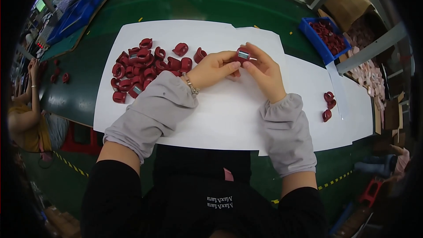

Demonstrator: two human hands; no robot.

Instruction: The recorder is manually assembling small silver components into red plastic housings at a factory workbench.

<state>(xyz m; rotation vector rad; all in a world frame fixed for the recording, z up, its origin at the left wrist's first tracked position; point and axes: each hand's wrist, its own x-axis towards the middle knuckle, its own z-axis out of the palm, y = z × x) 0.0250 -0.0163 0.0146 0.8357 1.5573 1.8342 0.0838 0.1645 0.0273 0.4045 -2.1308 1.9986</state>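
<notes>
Above white paper sheets (220,123), a dark red ring-shaped gadget with a small grey display (243,54) is held between my two hands. The thumb and fingers of my left hand (214,67) pinch it from the left. From the other side, my right hand (267,74) grips it with thumb and fingers, display facing up. Left of my left hand lies a loose pile of similar dark red gadgets (141,64), a few with displays showing. Beyond my right forearm, a few more red gadgets (326,115) sit near the paper's right side.
A blue bin (304,28) full of red pieces stands at the far right, beside a slanted metal post (374,50). Pale pink pieces (368,77) are heaped behind it. At the left, another person (27,114) sits near several red pieces and a blue tray (81,15).
</notes>
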